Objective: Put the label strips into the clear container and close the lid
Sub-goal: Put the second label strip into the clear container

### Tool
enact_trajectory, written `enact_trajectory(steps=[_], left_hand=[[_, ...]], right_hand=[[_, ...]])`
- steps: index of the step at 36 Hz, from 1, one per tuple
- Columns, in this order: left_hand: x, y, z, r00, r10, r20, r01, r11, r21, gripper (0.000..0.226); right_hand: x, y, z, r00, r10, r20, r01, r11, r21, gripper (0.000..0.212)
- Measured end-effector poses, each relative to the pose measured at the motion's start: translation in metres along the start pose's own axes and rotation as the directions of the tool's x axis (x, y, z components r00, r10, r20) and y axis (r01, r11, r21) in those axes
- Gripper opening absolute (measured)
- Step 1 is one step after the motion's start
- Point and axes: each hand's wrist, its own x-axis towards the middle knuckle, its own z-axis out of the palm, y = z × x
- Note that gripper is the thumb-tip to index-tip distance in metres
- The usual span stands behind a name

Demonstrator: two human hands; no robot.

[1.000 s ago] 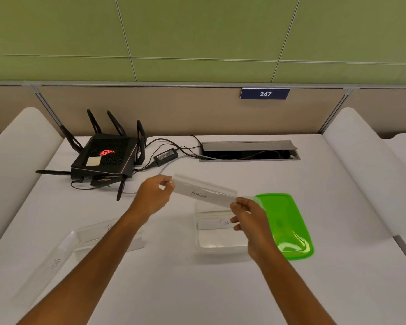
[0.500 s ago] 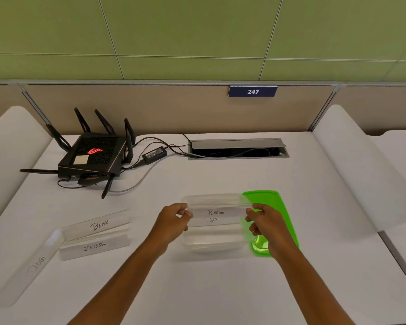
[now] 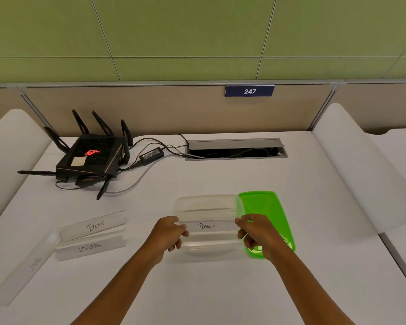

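Note:
The clear container (image 3: 204, 201) stands open in the middle of the white table. A label strip marked PENGUIN (image 3: 209, 226) lies level inside it. My left hand (image 3: 168, 233) pinches its left end and my right hand (image 3: 255, 233) pinches its right end. Another strip edge shows in the container behind it. The green lid (image 3: 265, 212) lies flat just right of the container, partly under my right hand. Three more strips lie at the left: BEAR (image 3: 95, 226), ZEBRA (image 3: 89, 248) and one marked DOG (image 3: 26, 270).
A black router (image 3: 91, 156) with antennas, a power brick (image 3: 151, 156) and cables sit at the back left. A cable hatch (image 3: 236, 148) is set into the table at the back. White padded dividers flank the table on both sides.
Both hands lowered the PENGUIN strip from above the container down into it and turned it level. The view shifted, bringing the strips at the left into sight.

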Motion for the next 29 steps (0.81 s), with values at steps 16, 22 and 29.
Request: enact_trajectory(steps=[16,22,29], left_hand=[[0.014,0.003,0.020,0.973,-0.175,0.150,0.173,0.985,0.024,0.026],[0.019,0.002,0.024,0.967,-0.219,0.133,0.216,0.976,0.032,0.020],[0.021,0.000,0.023,0.953,-0.267,0.143,0.265,0.964,0.038,0.021]], right_hand=[[0.016,-0.005,0.017,0.962,0.200,0.188,-0.174,0.974,-0.146,0.031],[0.020,-0.004,0.022,0.960,0.230,0.160,-0.199,0.962,-0.184,0.023],[0.021,-0.009,0.025,0.957,0.264,0.121,-0.233,0.946,-0.226,0.023]])
